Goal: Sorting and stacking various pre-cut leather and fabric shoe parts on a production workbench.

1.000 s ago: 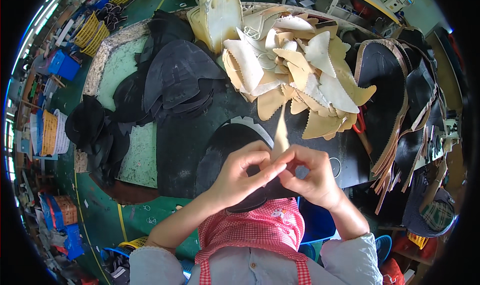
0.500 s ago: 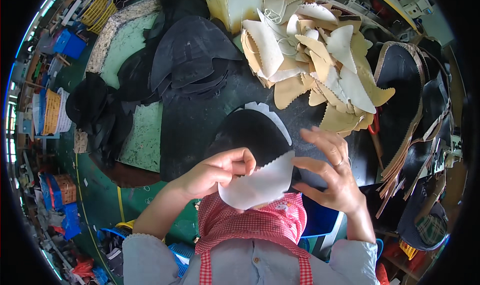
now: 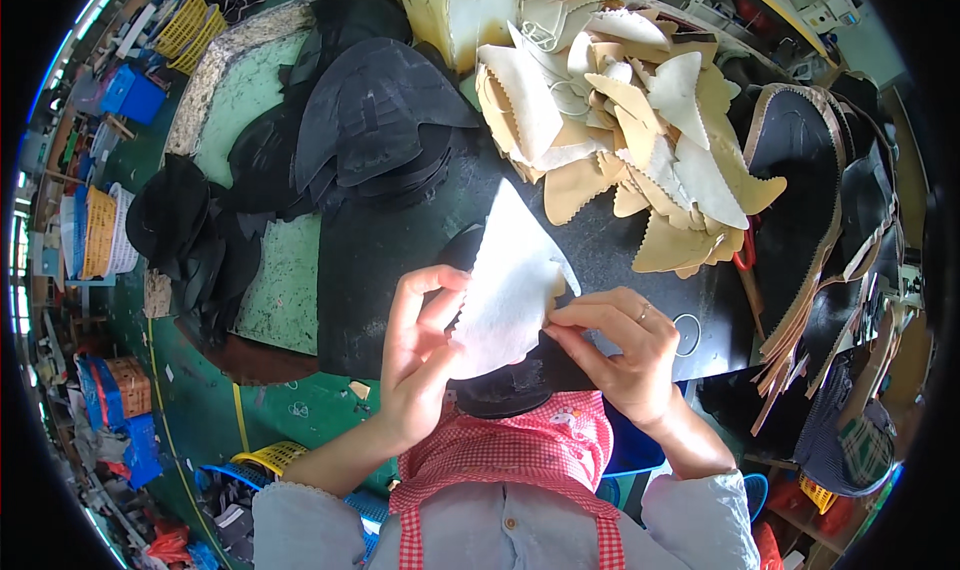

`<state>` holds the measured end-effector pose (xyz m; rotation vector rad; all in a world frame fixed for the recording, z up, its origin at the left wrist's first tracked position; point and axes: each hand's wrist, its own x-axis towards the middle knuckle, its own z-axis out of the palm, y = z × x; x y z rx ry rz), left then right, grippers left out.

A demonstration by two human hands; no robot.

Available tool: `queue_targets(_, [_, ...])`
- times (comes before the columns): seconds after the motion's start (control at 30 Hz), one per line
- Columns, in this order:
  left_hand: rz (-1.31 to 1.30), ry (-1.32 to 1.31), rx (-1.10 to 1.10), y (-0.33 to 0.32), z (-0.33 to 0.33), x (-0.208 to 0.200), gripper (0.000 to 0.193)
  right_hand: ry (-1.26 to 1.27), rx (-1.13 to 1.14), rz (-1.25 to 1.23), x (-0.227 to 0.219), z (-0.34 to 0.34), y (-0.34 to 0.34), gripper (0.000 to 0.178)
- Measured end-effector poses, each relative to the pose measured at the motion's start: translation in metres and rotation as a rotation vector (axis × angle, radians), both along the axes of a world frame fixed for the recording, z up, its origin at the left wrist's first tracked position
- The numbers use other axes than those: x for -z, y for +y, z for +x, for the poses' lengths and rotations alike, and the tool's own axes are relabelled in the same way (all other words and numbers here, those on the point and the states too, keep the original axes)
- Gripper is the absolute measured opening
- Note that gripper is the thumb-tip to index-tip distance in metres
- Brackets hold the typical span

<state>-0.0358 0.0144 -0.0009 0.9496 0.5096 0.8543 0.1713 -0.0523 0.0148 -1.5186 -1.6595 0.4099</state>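
A white piece of leather or lining with a zigzag edge (image 3: 508, 285) is held up in front of me over the table's near edge. My left hand (image 3: 418, 355) is closed on its left side, thumb and fingers pinching the toothed edge. On the opposite side, my right hand (image 3: 630, 350) pinches the lower right edge, where a small tan patch shows between the fingertips. Beneath the white piece lies a black cut piece (image 3: 505, 385), mostly hidden, its rounded near end against my red checked apron (image 3: 500, 440).
A heap of cream and white toothed pieces (image 3: 640, 130) lies at the far right. Stacked black pieces (image 3: 375, 110) sit at the far left. Red-handled scissors (image 3: 745, 255) and black strips with tan edges (image 3: 800, 150) are to the right. A pale block (image 3: 465, 15) stands behind.
The white piece has been lifted and turned upright, off the black piece. My right hand, open before, now pinches its right edge; my left hand has moved slightly left and down.
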Motion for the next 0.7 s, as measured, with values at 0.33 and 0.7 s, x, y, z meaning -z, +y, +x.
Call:
queue_targets(0.33, [0.428, 0.197, 0.033, -0.029, 0.005, 0.001, 0.058, 0.328, 0.054, -0.212, -0.006, 0.002, -0.008, 0.012])
queue_targets(0.7, [-0.555, -0.025, 0.341, 0.004, -0.027, -0.009, 0.068, -0.365, -0.036, -0.372, -0.033, 0.07, -0.059, 0.046])
